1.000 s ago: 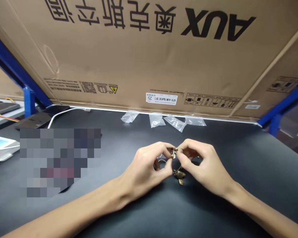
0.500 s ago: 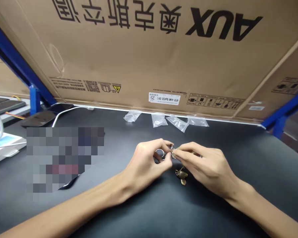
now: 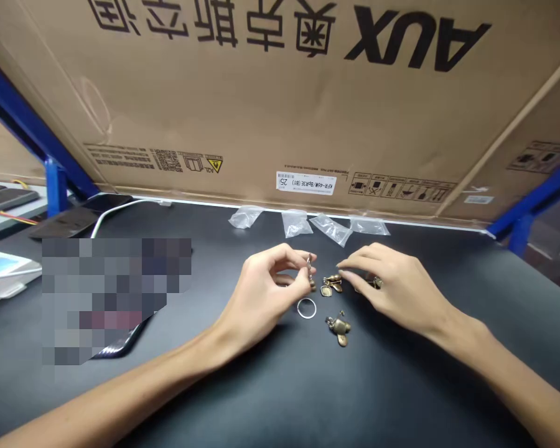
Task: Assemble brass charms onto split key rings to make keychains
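Note:
My left hand (image 3: 275, 283) pinches a short metal chain (image 3: 310, 264) between thumb and fingers. A silver split ring (image 3: 307, 308) shows just below those fingertips; whether it is joined to the chain is hidden. To the right, my right hand (image 3: 392, 277) hovers with its fingers loosely curved and apart, apparently holding nothing. Near its fingertips lies a small bronze charm (image 3: 333, 283) with a diamond-shaped tag (image 3: 325, 291). Another metal piece (image 3: 377, 282) is partly hidden beneath the right hand. Closer to me, a bronze bug-like charm (image 3: 340, 327) rests on the black table.
Several clear plastic bags (image 3: 331, 230) lie along the table's back edge, before a large cardboard box (image 3: 261, 112). Blue metal posts (image 3: 56, 186) flank it. On the left are a white cable (image 3: 121, 208), a dark phone-like slab (image 3: 65, 224) and a blurred-out area.
My hands have drawn apart. The right hand has come away from the pieces, uncovering the charm with the tag. The silver ring now sits lower, below the left fingertips.

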The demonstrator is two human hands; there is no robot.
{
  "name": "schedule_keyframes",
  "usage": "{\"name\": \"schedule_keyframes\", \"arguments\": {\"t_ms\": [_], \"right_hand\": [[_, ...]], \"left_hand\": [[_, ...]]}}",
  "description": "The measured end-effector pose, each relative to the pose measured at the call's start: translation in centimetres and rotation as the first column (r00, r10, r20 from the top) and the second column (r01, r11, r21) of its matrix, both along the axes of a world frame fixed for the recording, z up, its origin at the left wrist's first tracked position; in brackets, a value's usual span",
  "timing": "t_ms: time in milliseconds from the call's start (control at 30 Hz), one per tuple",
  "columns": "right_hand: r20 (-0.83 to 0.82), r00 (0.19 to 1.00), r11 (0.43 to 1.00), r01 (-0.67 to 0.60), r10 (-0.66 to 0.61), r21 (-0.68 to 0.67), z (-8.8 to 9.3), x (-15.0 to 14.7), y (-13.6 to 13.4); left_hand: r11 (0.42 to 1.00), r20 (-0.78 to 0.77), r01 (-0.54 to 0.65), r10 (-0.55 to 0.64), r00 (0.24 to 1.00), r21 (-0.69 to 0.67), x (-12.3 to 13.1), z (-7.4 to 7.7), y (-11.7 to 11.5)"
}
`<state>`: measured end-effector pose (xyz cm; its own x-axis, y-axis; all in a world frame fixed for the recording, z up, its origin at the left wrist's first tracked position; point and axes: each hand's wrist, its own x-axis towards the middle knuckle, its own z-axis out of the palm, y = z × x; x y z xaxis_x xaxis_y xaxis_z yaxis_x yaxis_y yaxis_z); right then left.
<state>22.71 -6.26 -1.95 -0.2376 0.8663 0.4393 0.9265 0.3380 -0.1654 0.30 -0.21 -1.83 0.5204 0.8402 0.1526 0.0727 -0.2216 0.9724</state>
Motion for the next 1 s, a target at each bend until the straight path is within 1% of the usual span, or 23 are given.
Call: {"name": "schedule_keyframes", "arguments": {"t_ms": [100, 200, 300, 533, 633, 700, 767, 833, 867, 933, 1000], "right_hand": [[0.053, 0.997, 0.998, -0.045, 0.048, -0.043, -0.3, 0.4, 0.5], [0.098, 0.987, 0.991, -0.118, 0.124, -0.063, -1.0, 0.3, 0.7], [0.128, 0.978, 0.985, -0.152, 0.162, -0.081, -1.5, 0.1, 0.8], [0.175, 0.977, 0.991, -0.107, 0.12, -0.078, -1.4, -0.2, 0.7], [0.157, 0.984, 0.995, -0.079, 0.088, -0.063, -1.3, -0.2, 0.6], [0.069, 0.996, 0.997, -0.047, 0.051, -0.059, -1.2, -0.3, 0.4], [-0.11, 0.994, 0.997, -0.017, 0.008, -0.079, -0.9, -0.6, 0.3], [-0.318, 0.947, 0.992, -0.004, -0.037, -0.128, -0.4, -1.1, 0.0], [-0.393, 0.918, 0.988, -0.008, -0.054, -0.156, -0.2, -1.3, -0.1], [-0.471, 0.878, 0.98, -0.017, -0.081, -0.2, 0.2, -1.7, -0.3], [-0.461, 0.882, 0.979, 0.0, -0.096, -0.203, 0.2, -1.8, -0.3]], "left_hand": [[1.0, 0.007, 0.01, -0.01, 1.0, 0.001, 0.0, 0.1, -0.1], [1.0, 0.005, 0.016, -0.016, 1.0, 0.014, 0.1, 0.1, -0.2], [0.999, 0.006, 0.002, -0.002, 1.0, 0.038, 0.1, 0.0, -0.2], [0.997, -0.017, -0.007, 0.009, 1.0, 0.076, 0.0, -0.2, -0.1], [0.995, -0.033, -0.016, 0.019, 0.999, 0.094, 0.1, -0.3, -0.1], [0.993, -0.038, -0.02, 0.024, 0.999, 0.115, 0.2, -0.3, -0.1], [0.991, -0.046, -0.02, 0.026, 0.999, 0.131, 0.2, -0.3, -0.1], [0.99, -0.058, -0.017, 0.026, 0.998, 0.142, 0.2, -0.3, -0.1], [0.99, -0.063, -0.013, 0.022, 0.998, 0.143, 0.2, -0.3, -0.1], [0.99, -0.069, -0.004, 0.014, 0.998, 0.142, 0.1, -0.2, -0.1], [0.99, -0.068, 0.004, 0.005, 0.998, 0.141, 0.2, -0.2, -0.2]]}}
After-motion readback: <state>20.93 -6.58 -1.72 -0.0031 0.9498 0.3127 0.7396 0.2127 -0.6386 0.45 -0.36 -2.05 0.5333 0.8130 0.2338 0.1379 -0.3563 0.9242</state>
